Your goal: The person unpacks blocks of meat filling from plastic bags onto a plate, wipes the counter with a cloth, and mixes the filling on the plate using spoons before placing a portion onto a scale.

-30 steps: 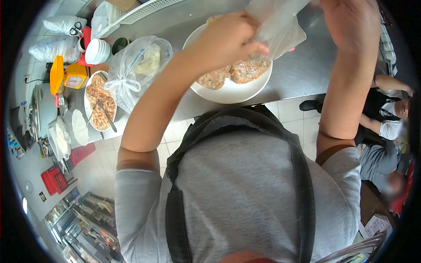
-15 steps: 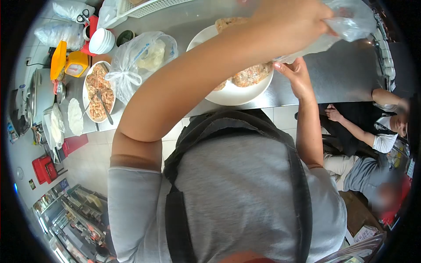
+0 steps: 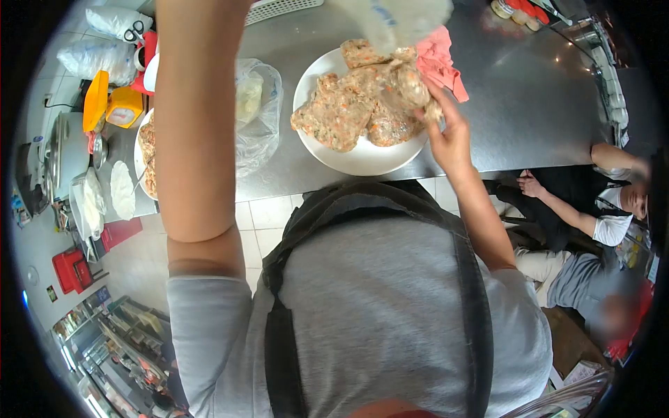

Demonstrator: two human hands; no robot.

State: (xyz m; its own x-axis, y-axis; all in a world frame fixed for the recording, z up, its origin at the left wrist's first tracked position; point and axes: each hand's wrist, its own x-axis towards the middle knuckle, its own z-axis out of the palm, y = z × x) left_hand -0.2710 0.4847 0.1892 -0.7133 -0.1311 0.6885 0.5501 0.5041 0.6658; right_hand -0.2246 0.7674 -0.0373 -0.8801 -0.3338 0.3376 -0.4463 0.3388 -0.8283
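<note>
A round white plate (image 3: pixel 348 164) holds several flat patties of minced meat mixture (image 3: pixel 341 115) with orange and green bits. My right hand (image 3: pixel 451 139) is at the plate's right edge. Its thumb and fingers are closed around a raised, slightly blurred lump at the end of a meat patty (image 3: pixel 408 87). Above the plate, at the top edge, hangs a clear plastic bag (image 3: pixel 394 21), smeared by motion. My left forearm reaches up past the top of the view, so my left hand is hidden, and I cannot tell whether it holds the bag.
A pink cloth (image 3: pixel 442 63) lies behind the plate. Left of it sits another plastic bag (image 3: pixel 258 118) with something pale inside. My forearm partly covers an oval dish (image 3: pixel 138 150) of minced mixture. A yellow container (image 3: pixel 124 108) stands farther left. Another person (image 3: pixel 571 198) is at the right.
My left arm has swung up and left, out over the top edge. The plastic bag has moved up and left, uncovering the patties and pink cloth. My right hand has shifted slightly left onto the meat.
</note>
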